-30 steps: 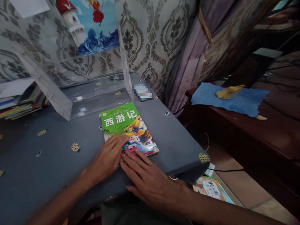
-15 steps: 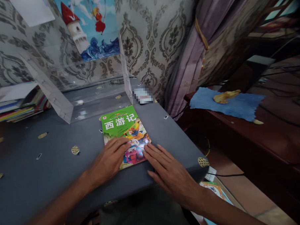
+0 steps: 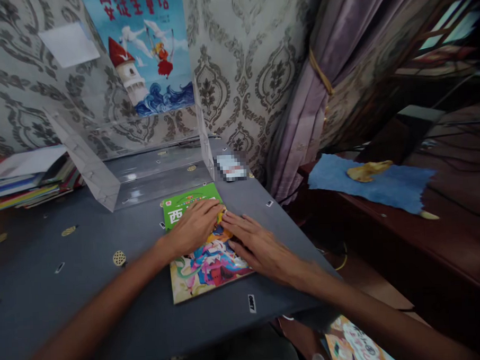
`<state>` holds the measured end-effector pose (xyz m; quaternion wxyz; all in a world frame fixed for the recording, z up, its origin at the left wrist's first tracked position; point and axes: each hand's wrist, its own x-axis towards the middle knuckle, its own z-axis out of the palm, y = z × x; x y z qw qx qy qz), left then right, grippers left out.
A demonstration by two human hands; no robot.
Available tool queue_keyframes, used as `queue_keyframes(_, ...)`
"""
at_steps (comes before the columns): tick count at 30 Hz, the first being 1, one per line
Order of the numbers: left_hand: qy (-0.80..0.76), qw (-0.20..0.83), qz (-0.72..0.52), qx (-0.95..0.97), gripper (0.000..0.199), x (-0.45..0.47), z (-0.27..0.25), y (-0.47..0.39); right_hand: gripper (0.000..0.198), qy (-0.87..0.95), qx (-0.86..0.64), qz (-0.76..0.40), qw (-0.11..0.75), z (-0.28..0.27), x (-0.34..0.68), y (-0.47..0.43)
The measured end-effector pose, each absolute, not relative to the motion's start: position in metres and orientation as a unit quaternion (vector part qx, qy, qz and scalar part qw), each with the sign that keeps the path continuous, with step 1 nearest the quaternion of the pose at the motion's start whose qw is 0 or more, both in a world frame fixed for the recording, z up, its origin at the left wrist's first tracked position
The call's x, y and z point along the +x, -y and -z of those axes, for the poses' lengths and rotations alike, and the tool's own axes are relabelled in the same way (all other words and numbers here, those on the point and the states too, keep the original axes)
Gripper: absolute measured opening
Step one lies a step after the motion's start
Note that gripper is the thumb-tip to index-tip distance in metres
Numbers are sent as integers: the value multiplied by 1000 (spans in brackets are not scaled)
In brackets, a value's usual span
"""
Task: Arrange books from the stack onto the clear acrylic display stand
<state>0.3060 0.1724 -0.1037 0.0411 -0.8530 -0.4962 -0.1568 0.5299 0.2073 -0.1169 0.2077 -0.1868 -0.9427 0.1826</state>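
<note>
Left hand and right hand, both flat with fingers spread, apparently pressing the picture book on the tabletop.

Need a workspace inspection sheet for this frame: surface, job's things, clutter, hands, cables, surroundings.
Surface: dark grey table with small round gold marks and little tags.
Job's things: green picture book lying flat, cover up.
Clutter: stack of books at far left; clear acrylic stand behind the book; another picture book lower down at right.
Hands: left hand and right hand both flat on the cover, fingertips meeting.
Cables: dark cable on the wooden ledge at right.
Surroundings: patterned wallpaper, poster, purple curtain, blue cloth.
</note>
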Motion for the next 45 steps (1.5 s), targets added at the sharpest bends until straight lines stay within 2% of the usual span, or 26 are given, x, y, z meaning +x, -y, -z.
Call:
queue_keyframes(6,522,50,181,-832,34,295,113,-215,50,939,-182,-207,206,116,510,-244)
queue_keyframes(16,589,-19,235,-773,40,282,116,-231,52,922,-222,-212,237,126,454,-296)
queue_keyframes(28,679,36,190,-709,36,255,114,-207,45,905,-248,-211,274,140,448,-299)
queue_keyframes(39,741,97,196,-635,32,230,116,-154,52,917,-280,-169,228,137,464,-284)
queue_keyframes(42,738,64,225,-633,33,227,115,-155,53,919,-295,-156,212,138,466,-276)
queue_keyframes(45,741,-41,321,-589,33,221,113,-160,53,917,-304,-151,209,140,465,-268)
